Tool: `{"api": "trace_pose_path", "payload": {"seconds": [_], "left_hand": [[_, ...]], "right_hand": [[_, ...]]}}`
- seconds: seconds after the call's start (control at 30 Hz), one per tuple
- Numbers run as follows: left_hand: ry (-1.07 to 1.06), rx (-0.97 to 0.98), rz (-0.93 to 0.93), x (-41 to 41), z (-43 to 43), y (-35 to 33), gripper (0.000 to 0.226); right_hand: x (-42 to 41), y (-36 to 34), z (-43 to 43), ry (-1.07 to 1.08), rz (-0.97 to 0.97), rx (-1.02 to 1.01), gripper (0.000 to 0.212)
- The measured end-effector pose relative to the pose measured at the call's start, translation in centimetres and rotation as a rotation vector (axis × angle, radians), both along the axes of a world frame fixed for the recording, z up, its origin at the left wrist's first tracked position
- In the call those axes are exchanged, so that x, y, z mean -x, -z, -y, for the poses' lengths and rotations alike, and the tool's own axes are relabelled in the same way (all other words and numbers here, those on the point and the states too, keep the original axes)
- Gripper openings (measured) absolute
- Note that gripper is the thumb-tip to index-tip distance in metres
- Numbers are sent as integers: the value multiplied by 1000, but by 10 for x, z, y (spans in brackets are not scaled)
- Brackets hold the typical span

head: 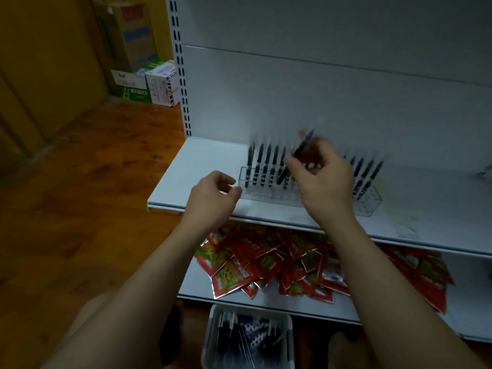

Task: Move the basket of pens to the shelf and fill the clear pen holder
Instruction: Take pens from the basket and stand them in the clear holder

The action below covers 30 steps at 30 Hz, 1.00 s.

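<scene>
A clear pen holder (371,202) stands on the white shelf (191,166), with several black pens upright in it at both ends. My right hand (327,179) hovers over its middle and pinches a black pen (298,155), tilted, its lower end among the standing pens. My left hand (213,195) hangs at the holder's left end with loosely curled fingers, holding nothing. A white basket of pens (213,339) sits on the floor below the shelves, between my arms.
Red snack packets (255,262) lie heaped on the lower shelf. Cardboard boxes (138,54) stand on the wooden floor at the far left, beside the shelf upright. The shelf's back panel is bare.
</scene>
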<state>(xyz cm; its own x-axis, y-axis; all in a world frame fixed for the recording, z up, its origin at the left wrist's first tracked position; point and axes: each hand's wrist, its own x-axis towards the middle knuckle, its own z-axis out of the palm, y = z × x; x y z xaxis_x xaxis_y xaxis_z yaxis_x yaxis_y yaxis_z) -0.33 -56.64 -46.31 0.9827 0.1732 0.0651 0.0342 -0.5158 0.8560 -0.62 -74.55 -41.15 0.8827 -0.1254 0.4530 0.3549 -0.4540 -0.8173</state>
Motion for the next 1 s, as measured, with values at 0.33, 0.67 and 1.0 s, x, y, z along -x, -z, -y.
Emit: {"api": "trace_pose_path", "payload": {"seconds": [0.33,0.67,1.0], "left_hand": [[-86,236,-148,-74,6,15,26],[-104,131,-157,-82,16,24,25],[-72,172,-155,-70,12,20,28]], "right_hand": [[-66,11,-19,-110,145,85,68],[-74,46,-35,-71,87,210,45],[-52,49,-19,-63,-28,372,69]]}}
